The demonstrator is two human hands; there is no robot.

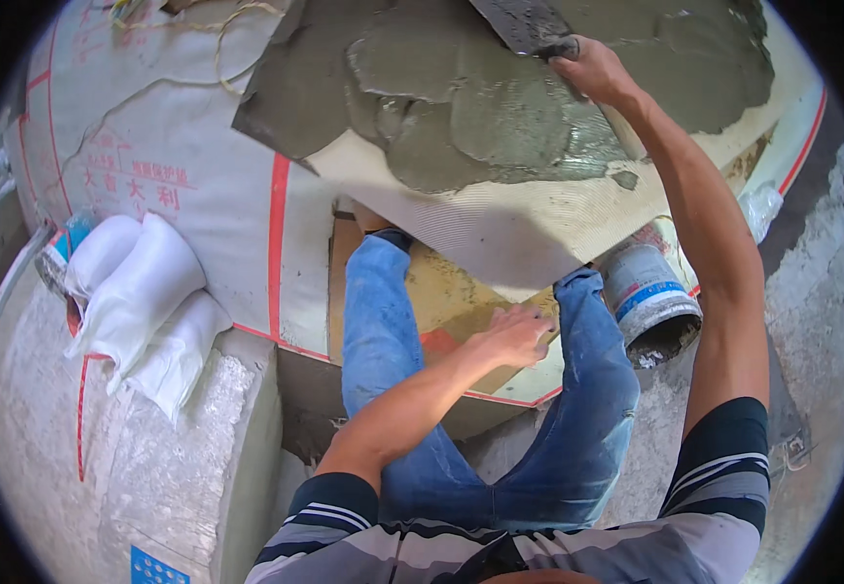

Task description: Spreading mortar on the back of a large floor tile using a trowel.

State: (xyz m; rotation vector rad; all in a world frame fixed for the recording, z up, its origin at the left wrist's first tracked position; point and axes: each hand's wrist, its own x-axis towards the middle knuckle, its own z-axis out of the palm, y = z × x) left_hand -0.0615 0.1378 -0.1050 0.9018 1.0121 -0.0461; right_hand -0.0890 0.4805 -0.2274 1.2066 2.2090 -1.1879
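Observation:
My right hand [587,70] is wrapped around the handle of a flat trowel [514,21] at the top of the view. The trowel's blade lies over wet grey mortar [500,117], spread unevenly on a large pale tile [461,209] with a finely ridged surface. The tile's near strip and near corner are bare. Between my knees, close to that corner, my left hand [519,336] hangs with its fingers loosely apart and nothing visible in them. Beneath it is a yellowish board [456,282] with damp patches.
A mortar-stained bucket [650,292] with a blue band lies tipped beside my right knee. White sacks [149,292] lie at the left. Pale protective sheeting [208,234] with red lines covers the surface around the tile. A cord [222,49] runs at the upper left.

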